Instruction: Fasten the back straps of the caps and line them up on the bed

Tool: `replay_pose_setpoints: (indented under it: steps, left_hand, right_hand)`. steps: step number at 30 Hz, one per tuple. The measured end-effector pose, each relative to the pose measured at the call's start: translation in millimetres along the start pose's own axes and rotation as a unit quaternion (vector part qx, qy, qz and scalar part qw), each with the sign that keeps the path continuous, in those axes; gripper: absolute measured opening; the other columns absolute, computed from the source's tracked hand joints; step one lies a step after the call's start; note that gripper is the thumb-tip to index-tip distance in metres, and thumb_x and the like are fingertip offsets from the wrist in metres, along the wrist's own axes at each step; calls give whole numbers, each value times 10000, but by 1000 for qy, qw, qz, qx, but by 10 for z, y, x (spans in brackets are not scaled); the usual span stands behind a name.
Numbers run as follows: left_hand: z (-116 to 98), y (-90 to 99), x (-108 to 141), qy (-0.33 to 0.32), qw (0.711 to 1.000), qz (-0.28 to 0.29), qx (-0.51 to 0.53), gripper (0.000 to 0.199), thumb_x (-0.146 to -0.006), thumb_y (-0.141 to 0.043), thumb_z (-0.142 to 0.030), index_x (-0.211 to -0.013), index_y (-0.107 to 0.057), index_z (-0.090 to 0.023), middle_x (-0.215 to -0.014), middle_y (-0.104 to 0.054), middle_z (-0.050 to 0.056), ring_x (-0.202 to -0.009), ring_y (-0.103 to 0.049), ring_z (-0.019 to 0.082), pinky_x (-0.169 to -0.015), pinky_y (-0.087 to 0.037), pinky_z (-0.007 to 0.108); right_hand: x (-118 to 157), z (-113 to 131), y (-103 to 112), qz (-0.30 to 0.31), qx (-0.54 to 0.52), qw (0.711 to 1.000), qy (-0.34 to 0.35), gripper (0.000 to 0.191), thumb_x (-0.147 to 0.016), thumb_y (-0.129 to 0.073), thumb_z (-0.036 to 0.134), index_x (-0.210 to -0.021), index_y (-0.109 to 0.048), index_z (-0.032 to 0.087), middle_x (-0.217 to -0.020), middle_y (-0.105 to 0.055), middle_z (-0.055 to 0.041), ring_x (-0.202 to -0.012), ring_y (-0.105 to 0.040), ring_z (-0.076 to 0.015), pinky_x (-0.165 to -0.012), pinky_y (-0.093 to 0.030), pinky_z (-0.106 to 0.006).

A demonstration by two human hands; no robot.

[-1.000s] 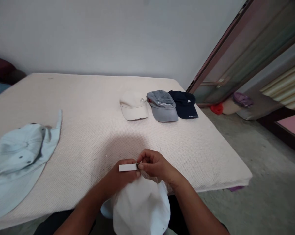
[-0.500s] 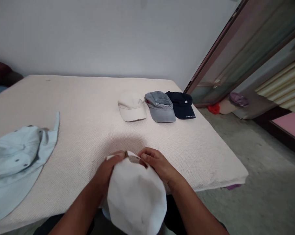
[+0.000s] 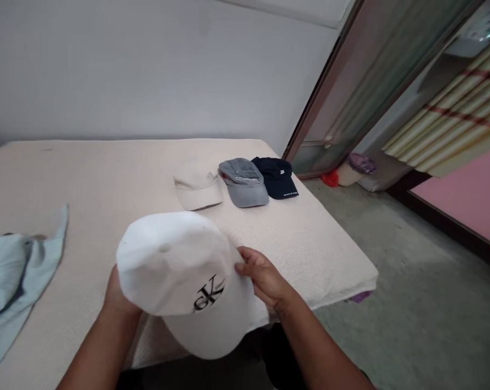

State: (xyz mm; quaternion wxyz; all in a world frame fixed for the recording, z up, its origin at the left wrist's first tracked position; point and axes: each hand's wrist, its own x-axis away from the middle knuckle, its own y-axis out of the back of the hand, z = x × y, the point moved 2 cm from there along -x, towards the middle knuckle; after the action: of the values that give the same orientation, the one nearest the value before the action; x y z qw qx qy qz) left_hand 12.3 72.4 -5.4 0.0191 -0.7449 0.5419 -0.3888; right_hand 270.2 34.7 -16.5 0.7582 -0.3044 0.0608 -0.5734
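A white baseball cap (image 3: 175,254) with black letters on its front is held up over the near edge of the bed, its brim pointing down and to the right. My left hand (image 3: 121,292) grips the cap's left side, its fingers mostly hidden behind the crown. On the other side, my right hand (image 3: 263,276) pinches the cap's edge where brim and crown meet. Farther back lie a cream cap (image 3: 198,190), a grey cap (image 3: 244,184) and a navy cap (image 3: 275,177) in a row, brims toward me, the grey and navy ones touching.
At the left lies a pale blue hat (image 3: 13,281) with a strap, partly out of view. A light textured cover (image 3: 107,173) spreads over the bed against the wall. To the right are the concrete floor (image 3: 350,244), a sliding door and a yellow striped curtain (image 3: 448,119).
The white cap has been turned so its lettered front and brim now show, and it is raised leftward. My left hand has shifted left with it. The view has swung to the right.
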Motion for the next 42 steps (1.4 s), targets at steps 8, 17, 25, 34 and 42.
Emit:
replay_pose_setpoints:
  steps: [8,17,25,34,42]
  left_hand:
    - [507,-418,121,118,982,146,-35,177,-851,-517,-120,-895,-688,-103,-912,-706,122,-796,-673,184,-728,-575,278]
    - [703,-455,37,141,982,116,-38,166,-843,-510,-61,-825,-670,-99,-788,-663,74,-624,-633,113,-561,-567,208]
    - [744,-487,72,148,981,111,-59,150,-856,-506,-73,-811,-647,-96,-722,-614,40,-542,-581,84,-469,-517,184]
    - [568,-308,100,121,990,73,-17,115,-839,-527,-84,-801,-632,-111,-692,-614,17,-518,-565,69,-448,-477,170]
    - [92,191,172,-79,996,29,-27,98,-761,-642,-203,-830,-630,-135,-720,-644,10,-570,-566,77,-499,-442,175]
  right_hand:
    - [417,543,917,-241,0,959,152,262,-687,-743,288,-924,-657,217,-770,-709,7,-610,-625,-140,-617,-504,-267]
    - [888,704,2149,-489,164,816,262,300,-685,-653,433,-852,-673,185,-767,-715,-38,-681,-650,-214,-639,-527,-349]
    - [916,751,2375,-635,299,663,259,281,-684,-577,293,-874,-695,122,-850,-693,-88,-823,-609,-224,-781,-468,-372]
    - [359,658,893,-464,362,704,398,141,-820,-522,229,-889,-631,171,-743,-615,-16,-673,-591,-160,-693,-472,-314]
    - [-229,93,-389,-146,518,786,304,154,-851,-457,125,-861,-590,203,-766,-588,-23,-667,-579,-155,-663,-432,-292]
